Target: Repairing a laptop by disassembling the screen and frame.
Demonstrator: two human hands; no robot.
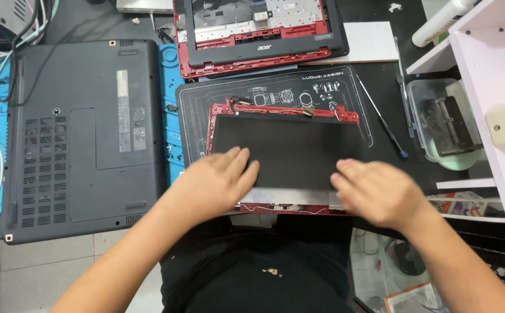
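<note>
screen panel (290, 152) – flat dark rectangle, lay under both hands' fingertips in a red lid shell | labels (124, 111) – pale grey strips on the dark laptop underside, well left of the left hand | printed package (458, 204), red-white, just right of the right hand

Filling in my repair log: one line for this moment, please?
left hand: flat on screen panel | right hand: flat on panel | panel: in red lid | dark laptop: left, underside up
</note>
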